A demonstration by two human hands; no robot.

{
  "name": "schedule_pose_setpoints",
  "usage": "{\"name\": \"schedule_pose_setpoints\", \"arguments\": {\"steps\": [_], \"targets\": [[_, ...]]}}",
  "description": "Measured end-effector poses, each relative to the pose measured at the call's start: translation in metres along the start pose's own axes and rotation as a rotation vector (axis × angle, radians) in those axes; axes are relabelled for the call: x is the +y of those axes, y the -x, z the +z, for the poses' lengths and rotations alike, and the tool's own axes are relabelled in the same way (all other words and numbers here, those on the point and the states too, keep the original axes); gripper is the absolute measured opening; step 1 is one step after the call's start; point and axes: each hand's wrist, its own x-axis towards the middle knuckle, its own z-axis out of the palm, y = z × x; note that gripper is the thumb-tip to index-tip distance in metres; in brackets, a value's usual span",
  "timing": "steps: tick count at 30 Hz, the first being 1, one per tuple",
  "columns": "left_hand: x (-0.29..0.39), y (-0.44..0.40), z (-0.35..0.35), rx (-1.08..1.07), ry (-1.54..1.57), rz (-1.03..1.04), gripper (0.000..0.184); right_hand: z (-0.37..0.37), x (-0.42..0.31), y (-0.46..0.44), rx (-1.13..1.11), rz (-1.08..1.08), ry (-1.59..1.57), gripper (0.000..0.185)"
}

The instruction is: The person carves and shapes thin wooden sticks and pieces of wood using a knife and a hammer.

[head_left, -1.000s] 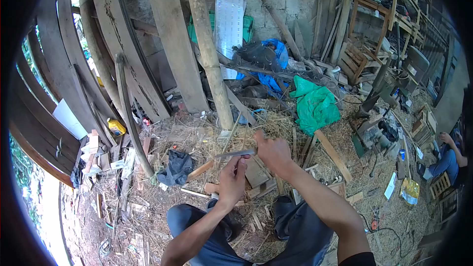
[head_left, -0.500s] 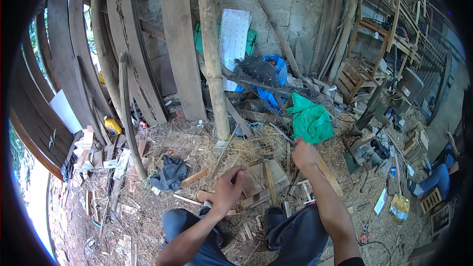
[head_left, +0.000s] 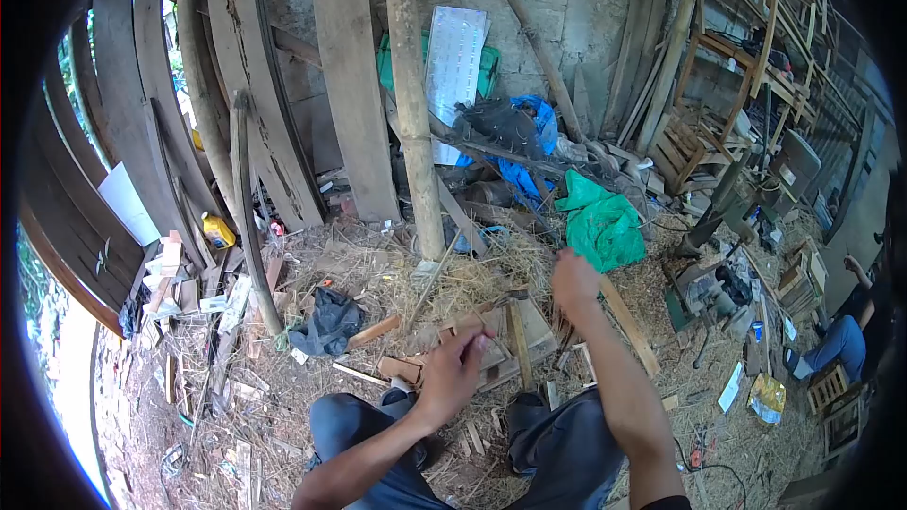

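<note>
Two curled hands on either side of a hammer [head_left: 521,345] on pale wooden boards [head_left: 542,332].
The hammer's handle points near, its head far; the left hand [head_left: 451,380] hangs left of it, the right hand [head_left: 576,285] right and farther, well apart; whether either grips anything, I cannot tell. A crumpled black bag [head_left: 329,321] lies left, a green plastic bag [head_left: 605,229] far right, contents hidden. Markings on the far-left yellow bottle [head_left: 218,230] and right-hand yellow packet [head_left: 767,400] are too small to read.
</note>
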Motion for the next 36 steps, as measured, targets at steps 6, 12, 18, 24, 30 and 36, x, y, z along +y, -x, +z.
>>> {"name": "schedule_pose_setpoints", "arguments": {"steps": [6,12,18,24,30,36], "targets": [[-0.007,-0.008,-0.003,0.027,-0.083,0.001,0.016,-0.010,0.018,0.019,0.085,-0.126,-0.105,0.013],[0.001,-0.013,0.000,0.004,-0.129,-0.032,0.019,-0.022,-0.033,0.037,0.076,-0.466,-0.116,0.008],[-0.007,-0.007,0.001,0.043,-0.097,0.189,0.018,0.016,0.050,0.000,0.010,0.012,0.093,0.017],[-0.018,-0.016,-0.006,-0.090,0.246,-0.129,0.022,-0.023,-0.002,0.030,0.132,-0.263,-0.259,0.013],[-0.002,-0.013,-0.008,-0.055,0.051,-0.063,0.020,-0.028,-0.036,0.037,-0.016,-0.362,-0.056,0.015],[-0.003,-0.007,-0.014,-0.067,0.049,-0.028,0.021,0.037,0.057,-0.001,0.032,-0.060,0.097,0.017]]}}
